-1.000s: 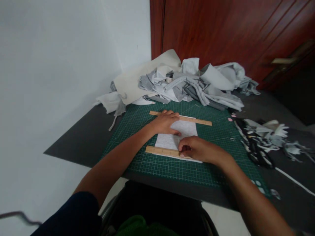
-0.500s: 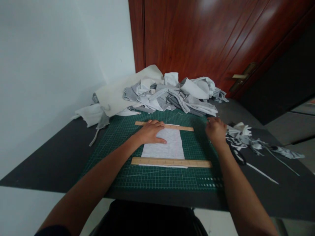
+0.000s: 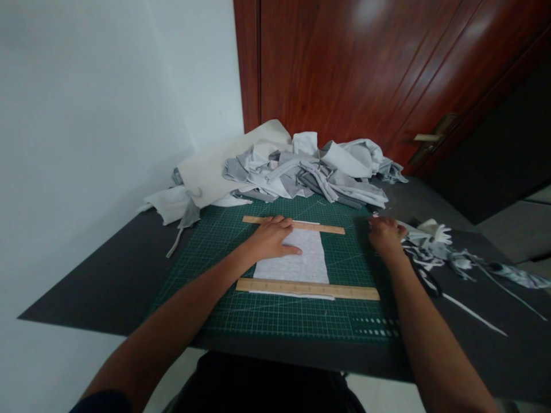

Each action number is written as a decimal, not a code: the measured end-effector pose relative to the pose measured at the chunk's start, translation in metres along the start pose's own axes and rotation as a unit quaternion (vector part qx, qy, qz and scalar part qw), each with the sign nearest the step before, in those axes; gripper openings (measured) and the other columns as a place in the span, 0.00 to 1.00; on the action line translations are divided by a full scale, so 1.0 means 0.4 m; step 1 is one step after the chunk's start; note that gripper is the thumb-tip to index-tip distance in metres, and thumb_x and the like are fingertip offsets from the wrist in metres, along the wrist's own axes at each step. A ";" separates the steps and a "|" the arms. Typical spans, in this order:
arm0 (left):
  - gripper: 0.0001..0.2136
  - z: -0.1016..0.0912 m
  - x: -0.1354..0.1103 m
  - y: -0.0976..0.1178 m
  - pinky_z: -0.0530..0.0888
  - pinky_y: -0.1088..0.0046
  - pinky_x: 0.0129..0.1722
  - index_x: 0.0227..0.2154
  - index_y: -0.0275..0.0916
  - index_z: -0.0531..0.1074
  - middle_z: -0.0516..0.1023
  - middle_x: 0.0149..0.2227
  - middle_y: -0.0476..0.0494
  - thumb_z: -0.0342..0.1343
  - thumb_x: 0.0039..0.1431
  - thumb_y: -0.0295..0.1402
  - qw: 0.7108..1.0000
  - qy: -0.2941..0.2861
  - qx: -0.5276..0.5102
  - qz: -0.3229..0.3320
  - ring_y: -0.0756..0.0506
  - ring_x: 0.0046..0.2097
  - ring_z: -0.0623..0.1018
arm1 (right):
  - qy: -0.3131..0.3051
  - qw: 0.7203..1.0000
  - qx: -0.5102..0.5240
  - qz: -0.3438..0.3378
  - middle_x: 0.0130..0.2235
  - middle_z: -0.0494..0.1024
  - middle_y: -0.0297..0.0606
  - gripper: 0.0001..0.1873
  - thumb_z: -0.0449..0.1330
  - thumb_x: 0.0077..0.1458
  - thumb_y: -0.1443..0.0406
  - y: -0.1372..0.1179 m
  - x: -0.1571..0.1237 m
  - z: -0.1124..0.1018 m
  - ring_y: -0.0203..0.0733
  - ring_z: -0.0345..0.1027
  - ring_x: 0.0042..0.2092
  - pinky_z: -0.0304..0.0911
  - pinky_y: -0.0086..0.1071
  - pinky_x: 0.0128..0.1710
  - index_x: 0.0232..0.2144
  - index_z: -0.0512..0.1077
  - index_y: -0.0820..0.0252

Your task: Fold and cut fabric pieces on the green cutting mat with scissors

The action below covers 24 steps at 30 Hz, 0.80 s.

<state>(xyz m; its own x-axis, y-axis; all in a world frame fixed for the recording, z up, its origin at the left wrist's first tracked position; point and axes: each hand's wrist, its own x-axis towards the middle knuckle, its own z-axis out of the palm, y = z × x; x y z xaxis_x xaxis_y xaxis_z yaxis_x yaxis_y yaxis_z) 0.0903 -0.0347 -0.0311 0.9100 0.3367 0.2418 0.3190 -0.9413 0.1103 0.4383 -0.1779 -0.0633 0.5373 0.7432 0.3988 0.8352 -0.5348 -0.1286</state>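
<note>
Grey knit fabric piece (image 3: 301,267) flat on green cutting mat (image 3: 279,315) between two wooden rulers (image 3: 307,289), pinned under open left hand (image 3: 271,241), likely light, limp and stretchy, best pressed flat near its edges; right hand (image 3: 385,236) curled beside scraps (image 3: 434,246), grip impossible to tell.

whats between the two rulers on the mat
Head view: a grey cloth piece lies between them, with the left hand resting on it.
</note>
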 end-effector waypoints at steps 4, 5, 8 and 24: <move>0.40 0.024 -0.003 0.057 0.62 0.52 0.63 0.56 0.31 0.71 0.69 0.61 0.28 0.51 0.58 0.65 0.998 0.005 0.014 -0.068 0.30 0.63 0.66 | 0.000 1.000 -0.001 -0.015 0.47 0.80 0.56 0.19 0.51 0.59 0.71 -0.014 0.000 0.001 0.60 0.64 0.52 0.50 0.50 0.48 0.44 0.80 0.62; 0.44 0.033 -0.004 0.068 0.59 0.52 0.65 0.57 0.28 0.69 0.67 0.63 0.25 0.50 0.56 0.67 0.997 0.008 0.021 -0.078 0.29 0.66 0.63 | 0.001 1.000 -0.001 -0.022 0.46 0.80 0.56 0.19 0.51 0.59 0.72 -0.021 -0.001 0.001 0.60 0.65 0.52 0.50 0.50 0.48 0.43 0.80 0.63; 0.48 0.052 -0.008 0.084 0.53 0.52 0.69 0.60 0.24 0.66 0.64 0.65 0.22 0.46 0.57 0.68 0.995 0.012 0.031 -0.096 0.28 0.69 0.59 | 0.012 0.999 0.036 -0.032 0.47 0.79 0.57 0.19 0.51 0.58 0.71 -0.051 -0.005 0.000 0.63 0.65 0.51 0.52 0.51 0.48 0.46 0.79 0.63; 0.49 0.053 -0.016 0.080 0.51 0.50 0.69 0.64 0.33 0.63 0.63 0.67 0.29 0.47 0.53 0.71 0.995 0.010 -0.010 -0.103 0.29 0.69 0.58 | -0.234 0.711 0.661 -0.053 0.35 0.75 0.34 0.16 0.64 0.57 0.51 -0.318 -0.111 -0.131 0.38 0.67 0.32 0.63 0.32 0.33 0.35 0.68 0.54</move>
<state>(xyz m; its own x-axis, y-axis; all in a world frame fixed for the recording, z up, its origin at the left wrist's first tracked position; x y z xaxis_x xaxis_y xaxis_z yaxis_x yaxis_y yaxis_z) 0.1004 -0.0674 -0.0496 0.8204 0.5226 0.2321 0.4922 -0.8519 0.1787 0.3020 -0.1641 -0.0171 0.1848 0.9689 0.1644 0.0890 0.1501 -0.9847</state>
